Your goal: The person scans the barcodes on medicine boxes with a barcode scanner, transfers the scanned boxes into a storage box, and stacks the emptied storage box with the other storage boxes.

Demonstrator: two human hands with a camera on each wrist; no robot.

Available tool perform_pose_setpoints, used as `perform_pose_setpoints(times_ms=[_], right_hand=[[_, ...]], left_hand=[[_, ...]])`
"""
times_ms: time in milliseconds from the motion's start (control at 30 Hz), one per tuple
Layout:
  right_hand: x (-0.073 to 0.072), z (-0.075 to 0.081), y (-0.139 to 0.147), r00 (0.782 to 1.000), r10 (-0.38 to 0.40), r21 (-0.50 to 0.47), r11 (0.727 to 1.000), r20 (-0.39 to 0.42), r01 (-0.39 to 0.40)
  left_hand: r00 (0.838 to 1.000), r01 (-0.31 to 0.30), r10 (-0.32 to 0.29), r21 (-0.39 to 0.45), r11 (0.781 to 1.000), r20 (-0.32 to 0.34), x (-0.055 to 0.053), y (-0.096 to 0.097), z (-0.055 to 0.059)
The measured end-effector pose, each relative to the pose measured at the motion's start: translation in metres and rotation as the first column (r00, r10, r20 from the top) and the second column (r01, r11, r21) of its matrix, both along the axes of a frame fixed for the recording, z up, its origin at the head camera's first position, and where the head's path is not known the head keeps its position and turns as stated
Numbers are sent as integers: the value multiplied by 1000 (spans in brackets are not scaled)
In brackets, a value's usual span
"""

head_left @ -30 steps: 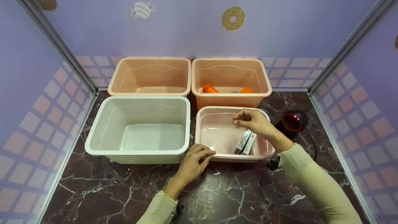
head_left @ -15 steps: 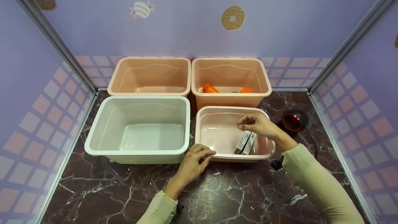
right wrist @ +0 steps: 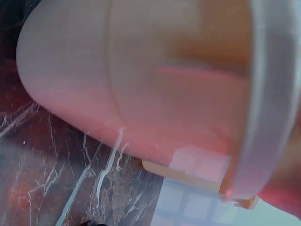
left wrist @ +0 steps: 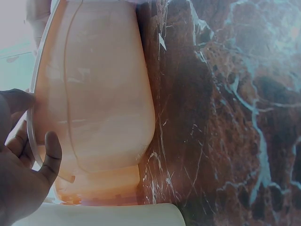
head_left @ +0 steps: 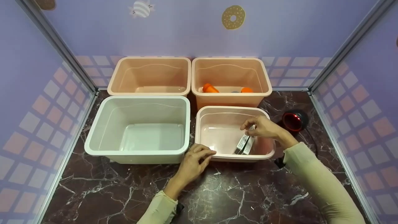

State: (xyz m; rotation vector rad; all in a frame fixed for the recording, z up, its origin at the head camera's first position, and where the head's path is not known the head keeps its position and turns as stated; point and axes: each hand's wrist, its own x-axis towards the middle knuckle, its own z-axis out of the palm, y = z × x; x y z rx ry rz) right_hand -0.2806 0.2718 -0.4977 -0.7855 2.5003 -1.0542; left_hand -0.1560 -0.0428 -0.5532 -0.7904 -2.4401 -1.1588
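Two slim white-and-dark cartons (head_left: 244, 143) lean side by side in the low pale pink bin (head_left: 214, 140) at the front right. My right hand (head_left: 262, 127) is inside this bin, its thumb and fingertips pinching the upper end of a carton; the palm hides part of it. At the bin's front left corner, my left hand (head_left: 196, 160) grips the rim. In the left wrist view, the left hand's thumb (left wrist: 52, 150) lies along the bin's outer wall while the fingers go over the rim. The right wrist view shows mostly the bin's outer wall (right wrist: 84, 56), with the right-hand fingers hidden.
Left of the pink bin stands a deeper white bin (head_left: 136, 153). Behind are two peach bins, the left one (head_left: 149, 74) and the right one (head_left: 230, 99), which contains orange items (head_left: 210, 88). A black scanner-like device (head_left: 293, 121) glowing red stands at the right.
My right hand has moved slightly down and to the right, onto the cartons' upper end, and its fingers have closed there. The left hand has stayed on the rim.
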Motion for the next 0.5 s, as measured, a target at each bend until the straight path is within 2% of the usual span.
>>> perform_pose_setpoints(times_ms=[133,233,500], right_hand=[[-3,-3,1,995,45,51,998,-87,-40],[-5,-6,1,990,69,76,995,-124,-60],[-9,-8,2,979,170,123,980,-107,-157]], left_hand=[[1000,0,0,-1,1000,10,0,0,0],[1000,-1,1,0,1000,23,0,0,0],[1000,-2,2,2,1000,26,0,0,0]])
